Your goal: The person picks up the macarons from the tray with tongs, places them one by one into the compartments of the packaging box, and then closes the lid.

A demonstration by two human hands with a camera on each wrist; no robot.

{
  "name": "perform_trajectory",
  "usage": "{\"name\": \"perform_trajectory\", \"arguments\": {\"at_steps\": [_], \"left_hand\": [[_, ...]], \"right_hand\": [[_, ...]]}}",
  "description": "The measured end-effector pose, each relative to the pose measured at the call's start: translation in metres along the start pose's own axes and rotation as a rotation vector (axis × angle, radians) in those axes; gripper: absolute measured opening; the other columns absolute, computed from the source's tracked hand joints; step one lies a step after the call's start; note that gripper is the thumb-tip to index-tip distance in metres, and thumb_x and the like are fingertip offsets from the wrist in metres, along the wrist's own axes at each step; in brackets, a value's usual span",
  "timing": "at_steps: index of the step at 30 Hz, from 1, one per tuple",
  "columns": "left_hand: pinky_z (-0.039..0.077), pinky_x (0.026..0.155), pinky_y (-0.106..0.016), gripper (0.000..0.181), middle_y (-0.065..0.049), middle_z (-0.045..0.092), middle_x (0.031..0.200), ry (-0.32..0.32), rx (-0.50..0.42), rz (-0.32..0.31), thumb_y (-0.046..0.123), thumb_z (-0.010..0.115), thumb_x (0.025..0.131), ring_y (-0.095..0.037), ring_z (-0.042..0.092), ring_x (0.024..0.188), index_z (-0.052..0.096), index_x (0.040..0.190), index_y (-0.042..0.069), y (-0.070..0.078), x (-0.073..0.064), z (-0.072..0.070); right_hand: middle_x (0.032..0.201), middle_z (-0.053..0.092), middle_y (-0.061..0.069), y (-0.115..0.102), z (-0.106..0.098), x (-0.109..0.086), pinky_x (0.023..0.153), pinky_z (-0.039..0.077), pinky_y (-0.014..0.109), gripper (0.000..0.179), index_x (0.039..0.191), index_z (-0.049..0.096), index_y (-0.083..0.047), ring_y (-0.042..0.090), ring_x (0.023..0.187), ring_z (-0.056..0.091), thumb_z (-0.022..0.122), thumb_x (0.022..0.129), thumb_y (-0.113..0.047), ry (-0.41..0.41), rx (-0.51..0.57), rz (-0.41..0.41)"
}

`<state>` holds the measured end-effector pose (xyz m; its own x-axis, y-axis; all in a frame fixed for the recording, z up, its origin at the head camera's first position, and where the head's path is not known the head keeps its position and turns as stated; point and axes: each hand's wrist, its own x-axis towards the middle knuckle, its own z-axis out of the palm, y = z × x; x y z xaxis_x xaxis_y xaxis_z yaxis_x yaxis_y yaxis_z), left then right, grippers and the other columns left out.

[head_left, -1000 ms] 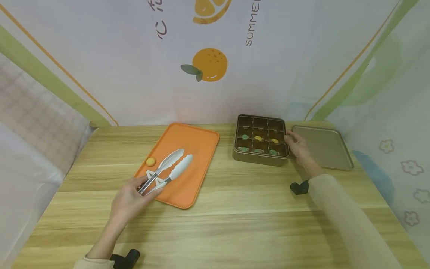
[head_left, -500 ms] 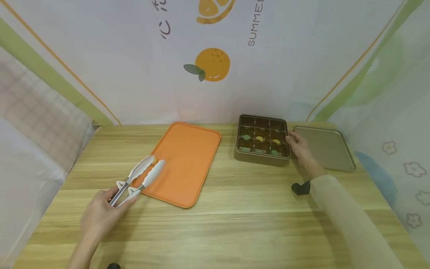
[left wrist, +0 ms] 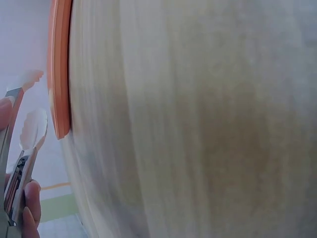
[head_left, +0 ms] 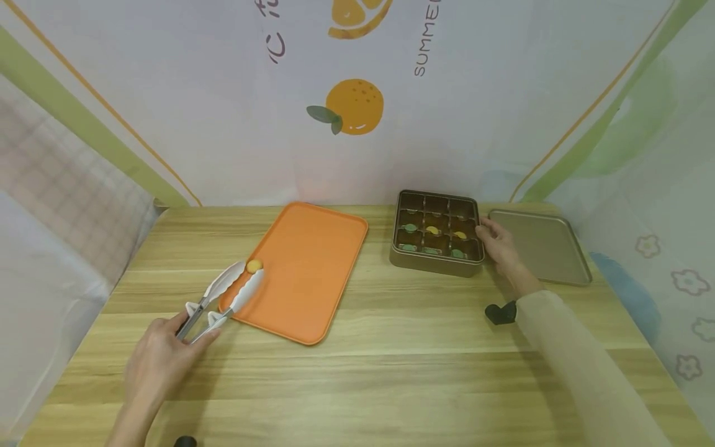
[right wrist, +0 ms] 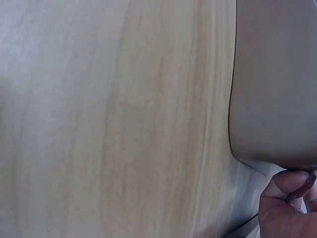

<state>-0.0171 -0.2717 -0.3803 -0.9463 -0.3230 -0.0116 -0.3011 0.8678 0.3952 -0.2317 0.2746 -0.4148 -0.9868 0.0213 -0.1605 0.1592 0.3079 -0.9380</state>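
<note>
My left hand [head_left: 159, 357] grips a pair of tongs [head_left: 200, 313] with white scalloped heads, held apart over the left edge of an orange tray [head_left: 313, 248]. A small round yellow piece [head_left: 254, 266], cookie-like, lies by the tray's left rim, between the tong tips. The left wrist view shows fingers [left wrist: 31, 203] along the metal arms of the tongs [left wrist: 17, 183]. My right hand [head_left: 499, 248] holds the right side of a bronze divided box [head_left: 436, 264], fingertips at its rim. In the right wrist view, the thumb [right wrist: 285, 183] meets the side of the box [right wrist: 277, 99].
Green pieces [head_left: 409, 248] and yellow pieces [head_left: 432, 230] sit in the box's front and middle compartments. Right of the box lies a flat bronze lid [head_left: 539, 248]. All stand on a wooden table [head_left: 380, 372] before a printed cloth [head_left: 234, 136].
My left hand has carried the tongs leftward from over the tray's middle to its left edge, bringing the tips around the yellow piece. The right hand has stayed on the box.
</note>
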Motion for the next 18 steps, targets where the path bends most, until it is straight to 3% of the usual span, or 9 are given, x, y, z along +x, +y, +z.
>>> {"name": "perform_trajectory", "arguments": {"at_steps": [8,18], "left_hand": [[0.033,0.047,-0.034,0.082,-0.022,0.054,0.098,-0.068,0.038,-0.01,0.065,0.062,0.077,-0.027,0.05,0.068,0.052,0.132,0.005,0.0042,0.0048,-0.0022],[0.033,0.046,-0.033,0.086,-0.025,0.052,0.1,-0.09,0.042,-0.024,0.067,0.06,0.078,-0.026,0.047,0.064,0.047,0.136,0.004,0.0088,0.0054,-0.0007]], "right_hand": [[0.151,0.02,0.023,-0.0002,-0.0014,-0.0003,0.112,0.021,0.048,0.06,0.15,0.017,-0.004,0.039,0.137,0.023,0.038,0.101,-0.033,-0.004,-0.009,0.005],[0.153,0.015,0.022,0.0005,-0.0026,-0.0001,0.112,0.016,0.052,0.061,0.15,0.017,-0.007,0.04,0.14,0.015,0.039,0.101,-0.035,-0.009,-0.028,0.009]]}}
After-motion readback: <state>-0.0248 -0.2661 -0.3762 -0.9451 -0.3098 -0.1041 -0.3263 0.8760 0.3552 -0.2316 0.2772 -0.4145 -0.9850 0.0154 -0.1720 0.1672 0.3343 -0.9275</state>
